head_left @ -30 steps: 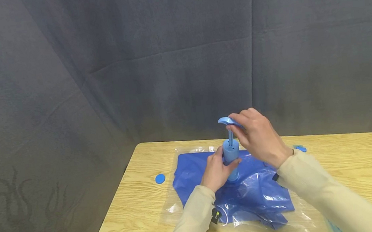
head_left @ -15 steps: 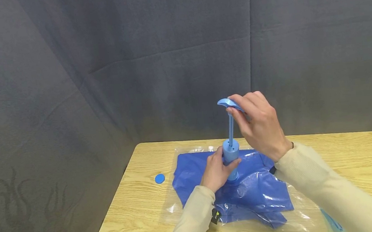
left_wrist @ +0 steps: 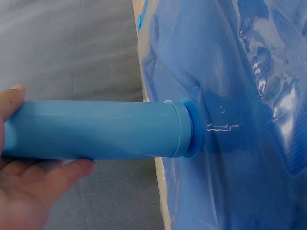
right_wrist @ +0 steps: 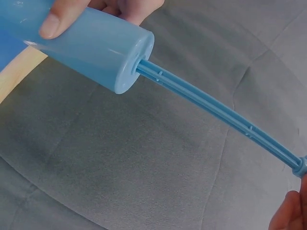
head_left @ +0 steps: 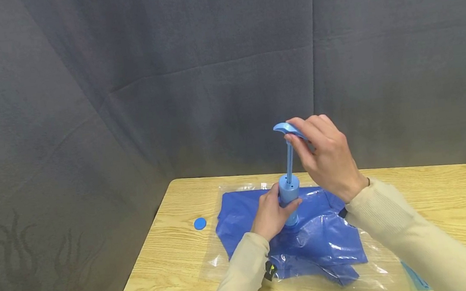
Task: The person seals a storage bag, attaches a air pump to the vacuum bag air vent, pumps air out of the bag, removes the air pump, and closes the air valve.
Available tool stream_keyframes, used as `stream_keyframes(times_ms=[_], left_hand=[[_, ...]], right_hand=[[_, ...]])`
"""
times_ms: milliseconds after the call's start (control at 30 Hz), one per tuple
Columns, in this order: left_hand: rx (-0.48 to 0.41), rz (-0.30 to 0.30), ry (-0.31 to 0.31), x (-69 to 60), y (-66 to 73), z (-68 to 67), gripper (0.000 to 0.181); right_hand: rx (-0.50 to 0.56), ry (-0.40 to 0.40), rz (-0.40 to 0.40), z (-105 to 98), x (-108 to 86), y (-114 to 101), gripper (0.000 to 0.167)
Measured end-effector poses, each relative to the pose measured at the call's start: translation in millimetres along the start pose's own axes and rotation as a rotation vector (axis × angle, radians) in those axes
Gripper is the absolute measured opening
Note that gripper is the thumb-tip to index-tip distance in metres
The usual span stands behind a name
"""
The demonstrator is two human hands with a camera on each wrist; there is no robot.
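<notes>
Left hand (head_left: 270, 214) grips the barrel (head_left: 289, 189) of a pump, thumb and fingers on opposite sides; right hand (head_left: 327, 157) pinches the handle (head_left: 284, 127) at the top, thumb beneath and fingers above. Nearest the viewer, cream sleeves (head_left: 241, 273) enter from the lower edge, the right one just beside a light-blue item (head_left: 415, 278), partly hidden. Beyond lies a clear bag (head_left: 214, 259) containing blue fabric (head_left: 322, 244). On it the pump stands upright, its base meeting a blue ring (left_wrist: 194, 129); a long length of ribbed rod (right_wrist: 216, 110) shows between barrel and handle. Left of the bag, a blue disc (head_left: 200, 223) lies on the wood-grain surface (head_left: 437, 205). Farthest back hangs a grey curtain (head_left: 211, 96).
</notes>
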State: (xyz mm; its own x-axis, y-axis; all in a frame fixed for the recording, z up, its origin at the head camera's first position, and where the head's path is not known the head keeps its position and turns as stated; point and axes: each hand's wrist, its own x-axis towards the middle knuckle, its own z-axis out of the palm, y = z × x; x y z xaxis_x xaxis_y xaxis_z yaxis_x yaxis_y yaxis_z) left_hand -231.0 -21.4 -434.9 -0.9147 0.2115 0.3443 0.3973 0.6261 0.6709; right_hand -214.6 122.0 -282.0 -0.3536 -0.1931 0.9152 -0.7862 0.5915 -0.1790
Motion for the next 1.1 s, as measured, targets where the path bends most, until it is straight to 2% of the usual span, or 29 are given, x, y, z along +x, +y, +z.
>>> stream_keyframes(times_ms=[233, 600, 833, 1100], left_hand=[[0.011, 0.001, -0.001, -0.4, 0.2, 0.3, 0.050], [0.015, -0.014, -0.007, -0.3, -1.9, 0.0, 0.053], [0.002, -0.009, -0.001, -0.8, -3.4, -1.3, 0.053], [0.006, 0.015, 0.013, -0.8, -4.0, -2.6, 0.053]], right_hand=[[0.011, 0.029, 0.011, 1, -0.5, -1, 0.024], [0.000, -0.046, 0.037, 3, -6.2, 4, 0.024], [-0.019, -0.168, 0.067, 10, -19.9, 9, 0.021], [-0.062, -0.355, 0.179, 16, -39.3, 11, 0.023]])
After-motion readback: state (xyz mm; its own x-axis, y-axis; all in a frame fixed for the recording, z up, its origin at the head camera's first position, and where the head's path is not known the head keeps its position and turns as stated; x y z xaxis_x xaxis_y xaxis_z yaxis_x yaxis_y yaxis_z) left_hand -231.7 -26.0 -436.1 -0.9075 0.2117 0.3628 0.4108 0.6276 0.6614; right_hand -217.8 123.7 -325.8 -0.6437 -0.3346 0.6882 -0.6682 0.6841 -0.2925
